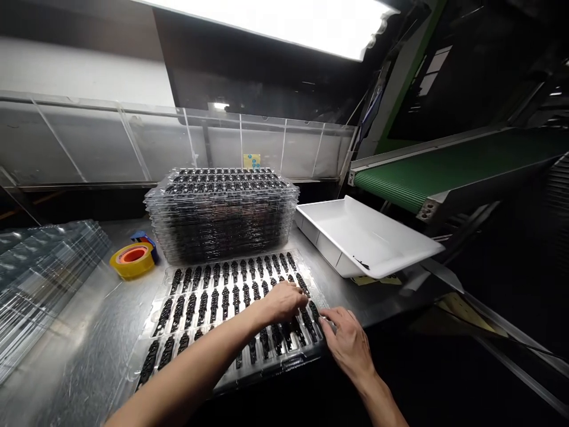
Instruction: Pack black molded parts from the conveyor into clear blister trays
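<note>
A clear plastic tray [156, 308] lies on the metal bench in front of me, its rows of pockets filled with small black parts [213, 296]. My left hand [284, 301] reaches across to the tray's right side. Its fingers are curled down onto the parts there, and what they grip is hidden. My right hand [347, 343] rests at the tray's near right corner with its fingers stretched out and the tips touching the tray's edge. It holds nothing that I can see.
Behind the tray stands a tall stack of filled trays [222, 216]. A yellow and orange tape roll [132, 260] lies to the left, beside empty clear trays [40, 279]. At right are a white bin [368, 237] and a green conveyor [444, 169]. A clear partition [133, 142] closes the back.
</note>
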`<state>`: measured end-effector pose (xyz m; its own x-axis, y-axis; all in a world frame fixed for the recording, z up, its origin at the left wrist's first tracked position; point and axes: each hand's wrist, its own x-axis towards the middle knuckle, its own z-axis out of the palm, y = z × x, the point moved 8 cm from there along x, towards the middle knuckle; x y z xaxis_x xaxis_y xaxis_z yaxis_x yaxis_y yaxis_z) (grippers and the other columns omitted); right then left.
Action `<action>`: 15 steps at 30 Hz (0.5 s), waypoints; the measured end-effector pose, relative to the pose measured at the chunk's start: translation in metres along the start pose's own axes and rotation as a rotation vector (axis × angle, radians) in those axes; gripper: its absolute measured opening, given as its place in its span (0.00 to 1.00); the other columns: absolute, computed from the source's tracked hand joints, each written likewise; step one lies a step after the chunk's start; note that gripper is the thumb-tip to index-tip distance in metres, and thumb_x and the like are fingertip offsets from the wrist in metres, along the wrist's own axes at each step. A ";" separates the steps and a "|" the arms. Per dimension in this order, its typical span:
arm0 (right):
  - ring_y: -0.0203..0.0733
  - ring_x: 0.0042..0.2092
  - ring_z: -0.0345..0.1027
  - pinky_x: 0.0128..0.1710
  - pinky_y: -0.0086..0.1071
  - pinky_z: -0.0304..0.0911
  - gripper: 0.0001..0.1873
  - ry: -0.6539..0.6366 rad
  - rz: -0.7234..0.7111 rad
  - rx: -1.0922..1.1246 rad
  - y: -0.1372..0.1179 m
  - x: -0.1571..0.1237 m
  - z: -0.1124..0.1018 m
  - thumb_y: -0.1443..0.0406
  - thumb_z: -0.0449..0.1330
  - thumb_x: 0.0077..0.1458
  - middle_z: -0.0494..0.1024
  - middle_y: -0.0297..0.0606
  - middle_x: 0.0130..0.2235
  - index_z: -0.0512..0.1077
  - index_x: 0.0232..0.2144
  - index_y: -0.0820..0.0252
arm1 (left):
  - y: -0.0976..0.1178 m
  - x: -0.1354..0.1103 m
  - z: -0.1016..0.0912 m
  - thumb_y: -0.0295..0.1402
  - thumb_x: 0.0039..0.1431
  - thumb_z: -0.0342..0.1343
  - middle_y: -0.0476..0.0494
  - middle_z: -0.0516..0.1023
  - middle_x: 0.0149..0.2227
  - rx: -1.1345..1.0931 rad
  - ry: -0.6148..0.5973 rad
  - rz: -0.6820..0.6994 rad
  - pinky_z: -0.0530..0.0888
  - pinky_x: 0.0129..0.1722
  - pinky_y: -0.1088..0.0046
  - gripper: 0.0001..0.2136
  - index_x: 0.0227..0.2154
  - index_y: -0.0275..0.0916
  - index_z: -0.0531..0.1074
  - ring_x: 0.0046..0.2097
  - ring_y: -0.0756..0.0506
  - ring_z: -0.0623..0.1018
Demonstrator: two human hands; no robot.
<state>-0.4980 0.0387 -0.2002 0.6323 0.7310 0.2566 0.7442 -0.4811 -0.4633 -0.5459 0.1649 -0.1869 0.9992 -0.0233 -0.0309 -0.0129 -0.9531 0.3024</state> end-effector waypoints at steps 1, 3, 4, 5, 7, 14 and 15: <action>0.44 0.41 0.65 0.43 0.37 0.61 0.11 0.011 -0.001 0.004 -0.001 -0.002 -0.001 0.65 0.53 0.59 0.73 0.39 0.37 0.74 0.40 0.57 | -0.002 -0.005 -0.001 0.31 0.61 0.49 0.45 0.75 0.32 0.017 0.035 -0.031 0.67 0.41 0.68 0.08 0.33 0.41 0.74 0.37 0.46 0.72; 0.45 0.42 0.65 0.44 0.38 0.62 0.11 0.045 0.011 0.008 0.000 -0.007 -0.003 0.65 0.53 0.59 0.73 0.40 0.39 0.74 0.41 0.57 | -0.006 -0.011 -0.001 0.31 0.63 0.45 0.42 0.74 0.30 0.052 0.088 -0.099 0.67 0.38 0.67 0.12 0.31 0.38 0.74 0.35 0.45 0.71; 0.45 0.42 0.65 0.44 0.39 0.62 0.11 0.067 0.025 0.007 0.002 -0.010 -0.004 0.65 0.53 0.58 0.73 0.41 0.40 0.74 0.41 0.58 | -0.007 -0.014 0.000 0.30 0.64 0.44 0.42 0.73 0.28 0.066 0.100 -0.127 0.67 0.36 0.67 0.14 0.29 0.37 0.74 0.33 0.45 0.70; 0.46 0.43 0.65 0.44 0.39 0.63 0.11 0.090 0.041 0.007 0.004 -0.013 -0.005 0.65 0.53 0.58 0.73 0.41 0.41 0.74 0.41 0.58 | -0.007 -0.015 0.002 0.29 0.63 0.44 0.41 0.73 0.27 0.076 0.105 -0.145 0.67 0.34 0.68 0.14 0.27 0.37 0.73 0.32 0.45 0.70; 0.46 0.43 0.65 0.45 0.40 0.64 0.11 0.131 0.070 0.014 0.010 -0.020 -0.005 0.64 0.54 0.57 0.73 0.42 0.42 0.74 0.41 0.58 | -0.005 -0.015 0.006 0.27 0.61 0.46 0.42 0.73 0.27 0.083 0.101 -0.158 0.67 0.32 0.69 0.12 0.26 0.36 0.73 0.32 0.46 0.70; 0.50 0.48 0.64 0.48 0.42 0.64 0.14 0.133 0.130 0.045 0.020 -0.034 0.008 0.63 0.52 0.58 0.71 0.44 0.49 0.74 0.43 0.59 | 0.003 -0.016 0.012 0.22 0.60 0.47 0.44 0.74 0.33 0.074 0.112 -0.208 0.69 0.32 0.72 0.09 0.33 0.34 0.73 0.34 0.48 0.73; 0.50 0.49 0.64 0.49 0.42 0.64 0.15 0.131 0.136 0.039 0.020 -0.035 0.009 0.63 0.52 0.58 0.70 0.44 0.49 0.74 0.43 0.59 | 0.003 -0.016 0.012 0.21 0.60 0.46 0.44 0.75 0.34 0.072 0.118 -0.213 0.69 0.32 0.72 0.10 0.34 0.34 0.73 0.34 0.49 0.73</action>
<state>-0.5069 0.0081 -0.2260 0.7507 0.5904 0.2964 0.6429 -0.5497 -0.5334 -0.5628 0.1583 -0.1971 0.9769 0.2120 0.0255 0.2004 -0.9517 0.2324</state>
